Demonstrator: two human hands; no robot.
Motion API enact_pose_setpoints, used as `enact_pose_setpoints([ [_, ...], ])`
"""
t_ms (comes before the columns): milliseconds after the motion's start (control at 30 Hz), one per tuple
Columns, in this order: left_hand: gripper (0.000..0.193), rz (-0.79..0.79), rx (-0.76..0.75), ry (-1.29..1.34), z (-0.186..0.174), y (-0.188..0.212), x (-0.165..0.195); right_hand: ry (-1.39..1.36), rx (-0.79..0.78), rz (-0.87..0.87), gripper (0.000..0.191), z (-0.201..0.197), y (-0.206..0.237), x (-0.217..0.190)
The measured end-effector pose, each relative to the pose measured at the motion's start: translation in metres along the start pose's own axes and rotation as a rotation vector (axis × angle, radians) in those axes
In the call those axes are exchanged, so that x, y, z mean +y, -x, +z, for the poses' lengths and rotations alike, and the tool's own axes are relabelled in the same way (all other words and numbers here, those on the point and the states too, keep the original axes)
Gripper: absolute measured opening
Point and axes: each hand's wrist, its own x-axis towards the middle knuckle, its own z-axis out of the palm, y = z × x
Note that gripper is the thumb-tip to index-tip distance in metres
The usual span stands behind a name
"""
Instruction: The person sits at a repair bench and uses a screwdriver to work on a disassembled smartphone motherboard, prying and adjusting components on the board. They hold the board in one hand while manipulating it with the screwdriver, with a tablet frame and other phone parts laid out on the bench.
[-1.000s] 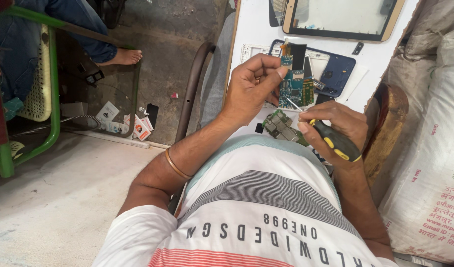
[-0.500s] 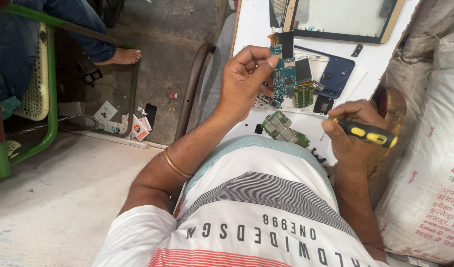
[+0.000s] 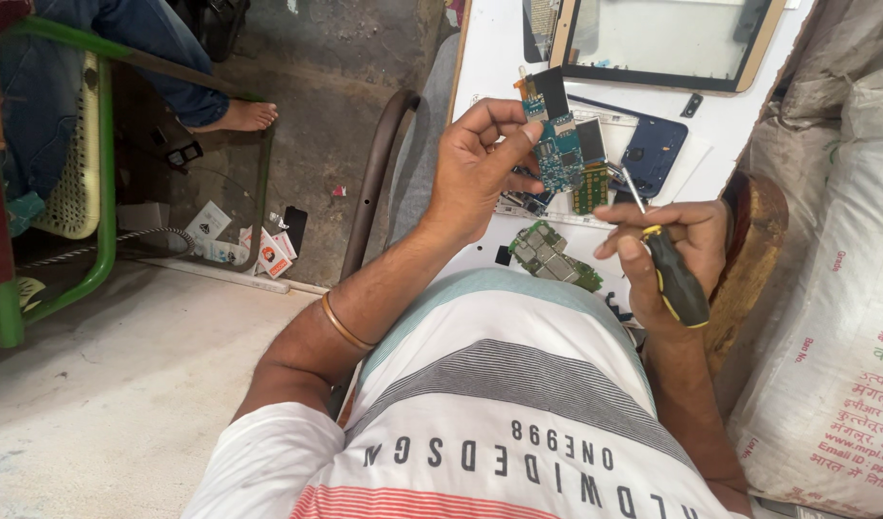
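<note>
- Your left hand [image 3: 475, 173] pinched a blue circuit board [image 3: 559, 154]; your right hand [image 3: 674, 250] gripped a screwdriver [image 3: 674, 279].
- The white surface [image 3: 489, 58] carried a green board [image 3: 552, 255] and a framed screen [image 3: 667, 38].
- A concrete floor [image 3: 95, 384] lay left.

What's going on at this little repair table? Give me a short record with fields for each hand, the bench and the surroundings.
Left hand: the left hand holds up a small blue-green circuit board between its fingertips.
Right hand: the right hand grips a black-and-yellow screwdriver, its metal tip pointing up toward the held board.
On the table: the white table bears a second green circuit board, a dark blue phone back cover and a framed screen panel.
Surroundings: a white sack on the right; a green metal chair on the left.
</note>
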Motion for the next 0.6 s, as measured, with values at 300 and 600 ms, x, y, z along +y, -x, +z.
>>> enact_pose_setpoints([
  [300,0.013,-0.038,-0.006,0.072,-0.002,0.002,-0.002,0.328,0.016,-0.002,0.023,-0.024,0.008,0.015],
  [600,0.017,0.011,-0.025,0.079,0.005,0.018,0.006,0.298,-0.082,-0.059,0.033,0.001,0.006,-0.033],
])
